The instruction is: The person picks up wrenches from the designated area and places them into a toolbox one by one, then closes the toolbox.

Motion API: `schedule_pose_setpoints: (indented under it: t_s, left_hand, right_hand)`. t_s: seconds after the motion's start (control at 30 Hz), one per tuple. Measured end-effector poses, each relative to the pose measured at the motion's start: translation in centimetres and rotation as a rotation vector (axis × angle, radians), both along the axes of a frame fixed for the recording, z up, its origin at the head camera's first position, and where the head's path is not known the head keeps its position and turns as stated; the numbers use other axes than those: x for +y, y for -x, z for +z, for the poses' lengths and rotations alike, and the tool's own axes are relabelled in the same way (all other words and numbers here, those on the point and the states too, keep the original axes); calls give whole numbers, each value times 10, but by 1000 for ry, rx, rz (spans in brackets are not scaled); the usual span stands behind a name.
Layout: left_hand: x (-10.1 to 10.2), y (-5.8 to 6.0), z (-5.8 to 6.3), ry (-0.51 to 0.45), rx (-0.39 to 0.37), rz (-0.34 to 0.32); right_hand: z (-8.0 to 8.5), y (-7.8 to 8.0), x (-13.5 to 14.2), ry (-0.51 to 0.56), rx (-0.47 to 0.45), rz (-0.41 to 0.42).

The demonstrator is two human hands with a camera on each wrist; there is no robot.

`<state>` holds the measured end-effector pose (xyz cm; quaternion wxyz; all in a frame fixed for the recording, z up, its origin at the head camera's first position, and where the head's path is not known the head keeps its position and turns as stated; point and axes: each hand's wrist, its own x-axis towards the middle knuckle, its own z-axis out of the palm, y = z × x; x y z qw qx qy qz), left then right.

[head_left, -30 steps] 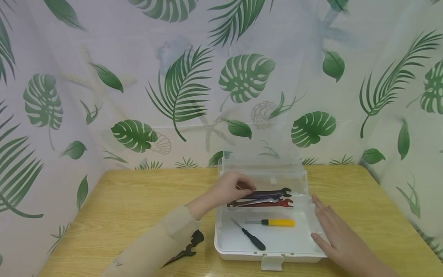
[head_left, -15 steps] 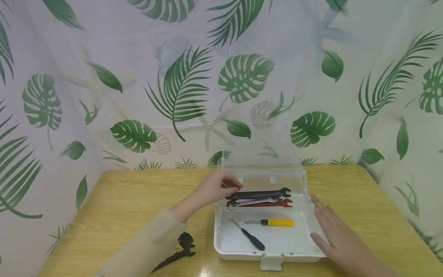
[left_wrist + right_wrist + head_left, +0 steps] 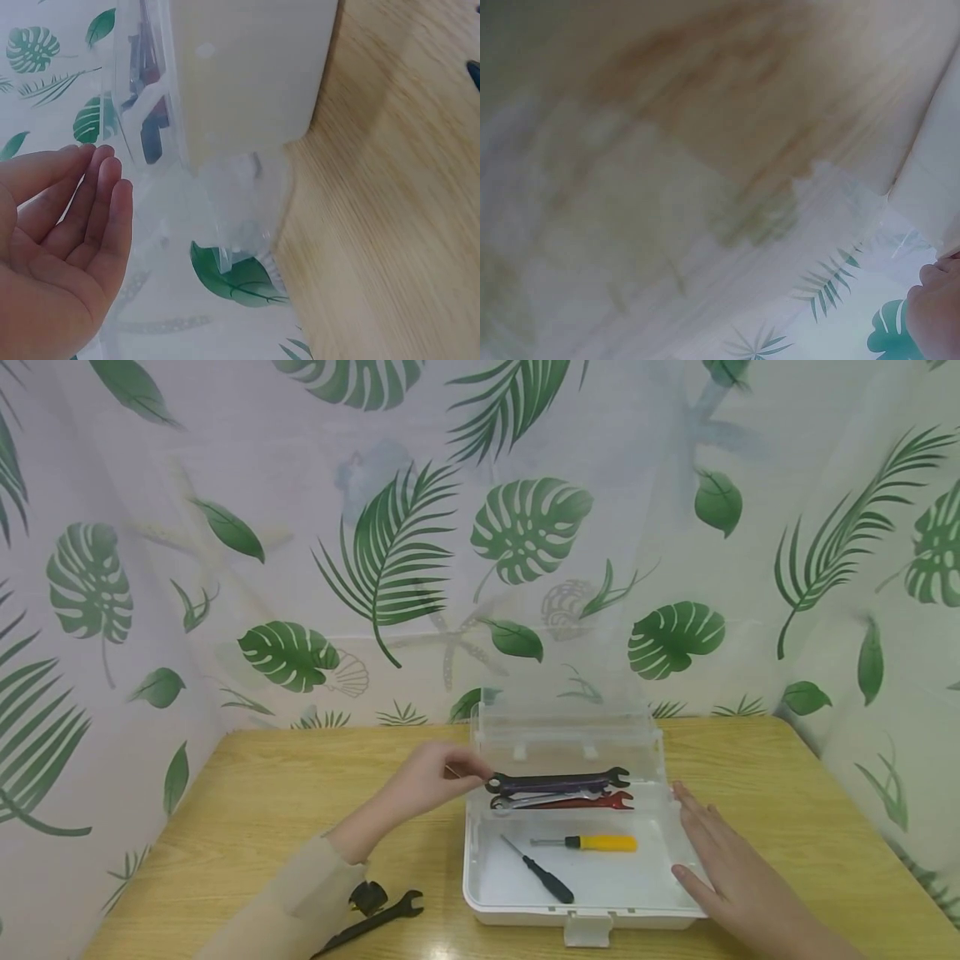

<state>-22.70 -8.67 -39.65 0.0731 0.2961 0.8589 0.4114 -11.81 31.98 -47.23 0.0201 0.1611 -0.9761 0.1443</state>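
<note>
The left hand point(image 3: 429, 782) curves loosely, thumb and fingertips close together; just right of them a dark combination wrench point(image 3: 558, 782) lies in the toolbox point(image 3: 525, 912); farther right, the right hand point(image 3: 723, 864), fingers extended, rests alongside.

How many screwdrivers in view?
2: a yellow-handled screwdriver lying crosswise in the front part of the open box, and a black-handled screwdriver slanting nearer its latch. The left sleeve may hide others.
</note>
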Motion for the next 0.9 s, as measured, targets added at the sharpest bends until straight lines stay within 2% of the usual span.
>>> schedule_pose_setpoints:
  t_s: [0.23, 0.53, 0.73, 0.9]
  left_hand:
    - [-19, -8, -6, 4, 9, 52]
    - [-43, -19, -9, -12, -20, 138]
    - [-60, -27, -9, -30, -24, 176]
    - [-71, -35, -8, -49, -61, 203]
  right_hand:
    - [0, 0, 1, -15, 58, 28]
    - [0, 1, 1, -1, -9, -2]
    - [0, 1, 1, -11, 8, 9]
    - [0, 1, 1, -21, 28, 15]
